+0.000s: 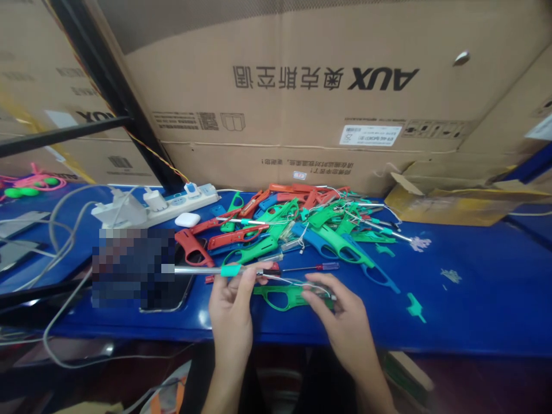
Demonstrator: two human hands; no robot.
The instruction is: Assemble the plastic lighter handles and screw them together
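My left hand [233, 310] is closed on a long-nosed lighter's metal tube [194, 269], which points left and carries a teal piece [230, 271]. From the tube's dark inner end, a thin white wire [282, 279] runs to my right hand [347, 319]. The fingers of that hand pinch a small clear part [324, 291], mostly hidden by them. Just below and between both hands lies a green lighter shell half [282, 299] on the blue table. Behind them is a screwdriver [310, 268] with a blue and red handle.
Red, green and blue lighter shells [254, 253] are heaped at the back. An open cardboard box [452, 204] stands right, past small teal pieces [414, 307] and tiny pale pieces [451, 275]. A power strip [185, 202], a white case [187, 219], a phone [183, 296] and cables occupy the left.
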